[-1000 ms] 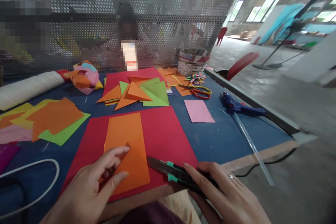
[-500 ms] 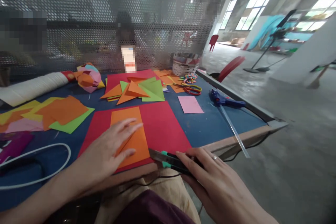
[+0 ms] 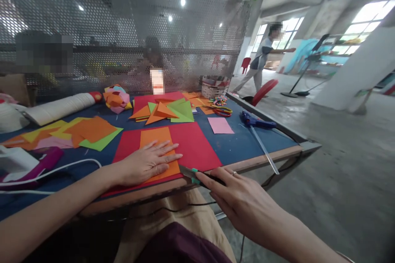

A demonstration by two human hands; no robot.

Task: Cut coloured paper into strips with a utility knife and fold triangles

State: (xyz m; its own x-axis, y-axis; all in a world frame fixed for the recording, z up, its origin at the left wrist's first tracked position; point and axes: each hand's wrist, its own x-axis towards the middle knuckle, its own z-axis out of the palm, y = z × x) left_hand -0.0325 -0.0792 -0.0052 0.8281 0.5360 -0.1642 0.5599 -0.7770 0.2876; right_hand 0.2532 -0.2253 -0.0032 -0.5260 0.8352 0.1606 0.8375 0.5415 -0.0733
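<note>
Flat on an orange sheet of paper [image 3: 156,135] lies my left hand [image 3: 151,162], its fingers stretched out and pressing down. That orange piece rests on a larger red sheet [image 3: 196,144] by the table's front edge. My right hand [image 3: 233,193] is wrapped round a utility knife [image 3: 195,175] with a black and green handle. The knife's blade points left and meets the right edge of the orange paper near its lower corner. Most of the handle is hidden under my fingers.
Folded orange and green papers [image 3: 182,110] lie behind the red sheet. To the right are a pink square [image 3: 220,125], scissors [image 3: 222,110] and a blue glue gun [image 3: 256,120]. Loose sheets [image 3: 92,130] and a white cable [image 3: 70,166] lie left. A person [image 3: 262,57] walks in the background.
My left hand has flattened onto the orange paper; its fingers were raised and curved before. The knife stays at the paper's right edge. The view has shifted, and a person now shows at back right.
</note>
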